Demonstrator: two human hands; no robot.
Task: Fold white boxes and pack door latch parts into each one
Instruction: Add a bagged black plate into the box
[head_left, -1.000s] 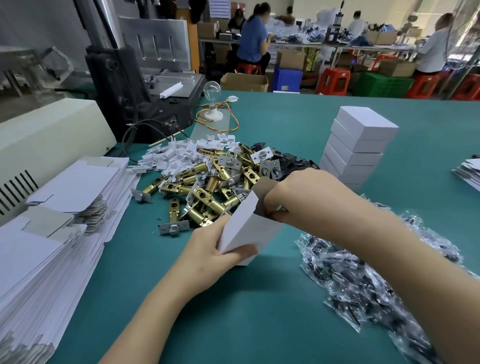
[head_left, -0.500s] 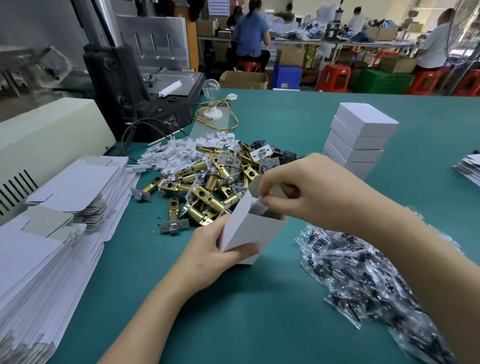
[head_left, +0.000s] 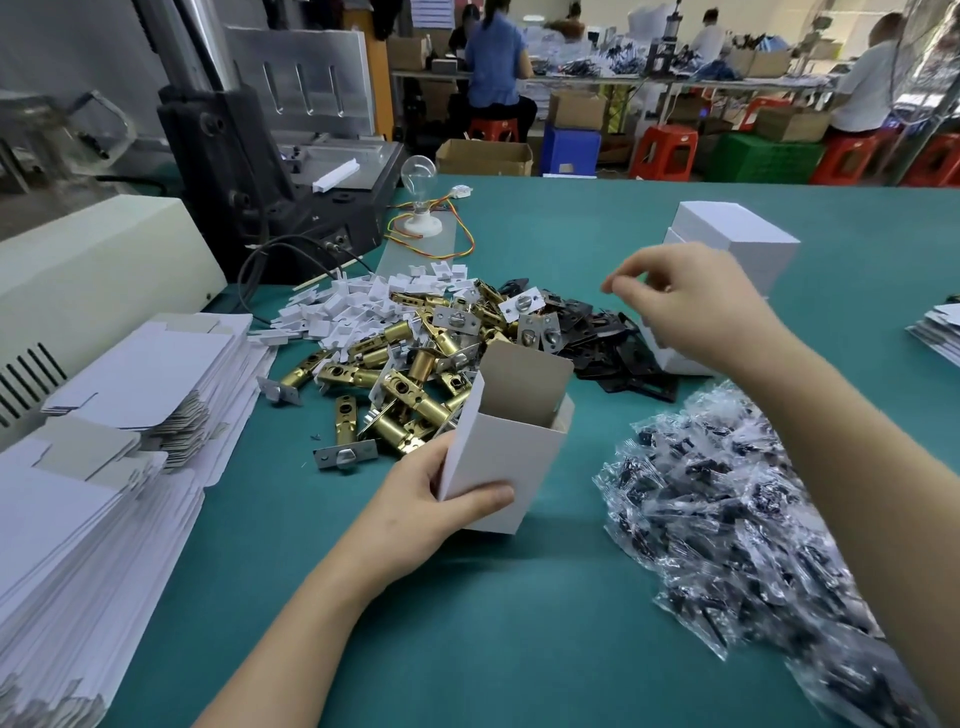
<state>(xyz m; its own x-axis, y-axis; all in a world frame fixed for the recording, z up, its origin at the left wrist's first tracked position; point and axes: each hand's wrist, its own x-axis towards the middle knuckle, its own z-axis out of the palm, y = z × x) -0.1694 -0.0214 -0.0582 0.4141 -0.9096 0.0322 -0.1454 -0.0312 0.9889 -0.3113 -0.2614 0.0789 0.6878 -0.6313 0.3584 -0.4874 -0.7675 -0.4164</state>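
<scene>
Obs., head view:

- Left hand (head_left: 426, 512) is gripping the white box (head_left: 501, 452) at centre frame. The thumb is lying across the lower front face and the fingers are wrapping round the left corner.
- The box is standing open-topped and leaning a little, with its lid flap sticking up on the far side. Its bottom edge is sitting on or just above the green table (head_left: 467, 623); I cannot tell which.
- Right hand (head_left: 696, 306) is hovering above and right of centre, over the black plates (head_left: 597, 332). Thumb and forefinger tips are together and the other fingers are curled. Nothing is showing between the tips.
- The pile of brass latches (head_left: 405, 374) is lying just behind the box. The bagged screws (head_left: 727, 514) are heaped at lower right.
- Packed boxes (head_left: 732, 244) are stacking up at upper right, partly hidden by the right hand.

Handling, judged:

- The box is looking like thin card: very light and easily dented on its flat faces. A corner or folded edge is the stiffest place to hold it.
- The latches are looking like solid metal, rigid and heavy relative to the box. The round barrel is offering the surest hold, since the faceplate edges are thin.
- One dropped in could be pushing the bottom flaps open, so a hand under the base seems wise.
- The bags are looking slick and limp; pinching a single corner should be separating one.
</scene>
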